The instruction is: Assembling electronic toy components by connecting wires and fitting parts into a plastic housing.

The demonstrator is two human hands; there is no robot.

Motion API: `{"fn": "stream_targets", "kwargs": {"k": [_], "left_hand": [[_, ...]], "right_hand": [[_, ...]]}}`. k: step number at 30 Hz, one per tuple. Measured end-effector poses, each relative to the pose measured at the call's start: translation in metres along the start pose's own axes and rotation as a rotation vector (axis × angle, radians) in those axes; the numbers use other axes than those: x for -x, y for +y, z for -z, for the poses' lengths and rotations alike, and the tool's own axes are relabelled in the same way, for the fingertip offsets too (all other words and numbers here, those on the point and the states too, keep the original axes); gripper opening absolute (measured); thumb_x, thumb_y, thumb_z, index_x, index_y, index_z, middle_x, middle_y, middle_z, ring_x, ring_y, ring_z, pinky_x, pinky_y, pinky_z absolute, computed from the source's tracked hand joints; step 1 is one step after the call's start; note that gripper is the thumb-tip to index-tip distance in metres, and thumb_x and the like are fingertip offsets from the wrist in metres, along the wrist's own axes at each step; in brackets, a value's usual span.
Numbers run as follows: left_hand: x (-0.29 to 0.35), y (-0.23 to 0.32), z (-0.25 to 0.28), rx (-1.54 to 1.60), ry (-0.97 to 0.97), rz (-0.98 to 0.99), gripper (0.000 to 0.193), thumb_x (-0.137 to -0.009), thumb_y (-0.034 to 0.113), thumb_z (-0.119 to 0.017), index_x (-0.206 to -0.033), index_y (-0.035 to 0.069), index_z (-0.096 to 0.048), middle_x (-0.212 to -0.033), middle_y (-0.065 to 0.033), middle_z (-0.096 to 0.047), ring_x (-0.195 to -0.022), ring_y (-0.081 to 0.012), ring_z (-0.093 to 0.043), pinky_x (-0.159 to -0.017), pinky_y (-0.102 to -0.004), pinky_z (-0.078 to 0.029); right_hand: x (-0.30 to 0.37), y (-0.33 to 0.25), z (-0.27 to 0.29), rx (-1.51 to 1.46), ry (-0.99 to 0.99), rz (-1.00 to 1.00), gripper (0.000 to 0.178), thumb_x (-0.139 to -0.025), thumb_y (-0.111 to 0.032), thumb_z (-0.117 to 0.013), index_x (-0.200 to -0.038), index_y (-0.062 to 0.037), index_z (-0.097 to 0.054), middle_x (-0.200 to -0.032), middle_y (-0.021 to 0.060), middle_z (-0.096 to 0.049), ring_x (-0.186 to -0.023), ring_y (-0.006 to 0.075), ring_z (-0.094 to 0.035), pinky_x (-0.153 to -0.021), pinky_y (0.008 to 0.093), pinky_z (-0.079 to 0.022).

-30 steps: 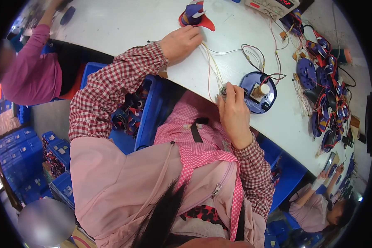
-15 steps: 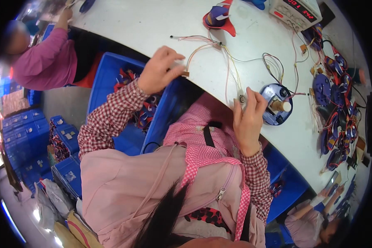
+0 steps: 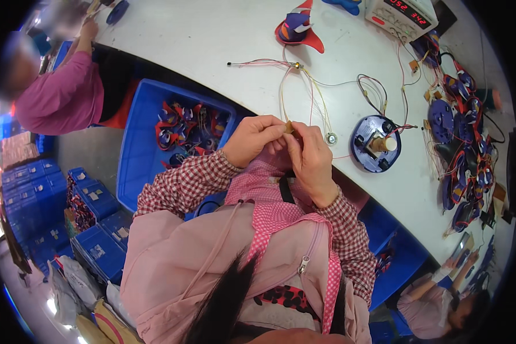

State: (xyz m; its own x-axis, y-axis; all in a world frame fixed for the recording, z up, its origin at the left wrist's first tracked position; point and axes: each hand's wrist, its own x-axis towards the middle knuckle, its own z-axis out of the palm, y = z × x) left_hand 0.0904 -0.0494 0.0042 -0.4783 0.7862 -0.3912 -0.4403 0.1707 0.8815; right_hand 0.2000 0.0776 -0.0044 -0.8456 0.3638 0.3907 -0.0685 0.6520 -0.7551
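At the table's near edge, my left hand [image 3: 252, 139] and my right hand [image 3: 312, 160] meet with pinched fingers on a small brown board [image 3: 289, 127]. Thin wires [image 3: 281, 94] run from it up to a junction on the table. Close by my right hand lies a small round metal disc [image 3: 331, 138] on yellow wires. Farther right sits a round purple-blue housing [image 3: 358, 150] with a pale cylindrical part [image 3: 389, 144] in it. A red and purple toy piece [image 3: 295, 28] stands beyond the wire junction [image 3: 297, 66]. My fingers partly hide the brown board.
A power supply with a red display [image 3: 400, 16] stands at the far right. Wired purple parts [image 3: 467, 143] pile along the right side. A blue bin [image 3: 133, 143] of toy pieces is left of my arm. One co-worker in a purple top [image 3: 63, 92] sits left, another lower right.
My hands have come together from apart, my right hand leaving the metal disc. The brown board has moved right between my fingers. The round housing sits slightly farther left in the view.
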Motion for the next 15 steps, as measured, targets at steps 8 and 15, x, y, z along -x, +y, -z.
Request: {"fn": "stream_targets", "kwargs": {"k": [8, 15], "left_hand": [[0.0, -0.009, -0.008, 0.045, -0.033, -0.027, 0.019, -0.095, 0.016, -0.05, -0.097, 0.0, -0.06, -0.078, -0.0026, -0.061, -0.066, -0.0069, -0.056, -0.062, -0.0203, -0.046], [-0.001, -0.017, -0.014, 0.03, 0.002, -0.023, 0.019, -0.095, 0.016, -0.05, -0.098, 0.0, -0.06, -0.078, -0.0029, -0.061, -0.066, -0.007, -0.055, -0.062, -0.0203, -0.046]], "right_hand": [[0.006, 0.005, 0.003, -0.186, 0.075, -0.119, 0.022, -0.084, -0.005, -0.064, -0.103, -0.001, -0.056, -0.085, 0.0134, -0.055, -0.069, 0.0253, -0.058, -0.059, 0.0321, -0.047], [0.006, 0.003, 0.015, -0.111, 0.035, -0.11, 0.025, -0.082, -0.005, -0.064, -0.106, -0.0006, -0.056, -0.092, 0.0141, -0.055, -0.072, 0.0263, -0.059, -0.061, 0.0337, -0.049]]}}
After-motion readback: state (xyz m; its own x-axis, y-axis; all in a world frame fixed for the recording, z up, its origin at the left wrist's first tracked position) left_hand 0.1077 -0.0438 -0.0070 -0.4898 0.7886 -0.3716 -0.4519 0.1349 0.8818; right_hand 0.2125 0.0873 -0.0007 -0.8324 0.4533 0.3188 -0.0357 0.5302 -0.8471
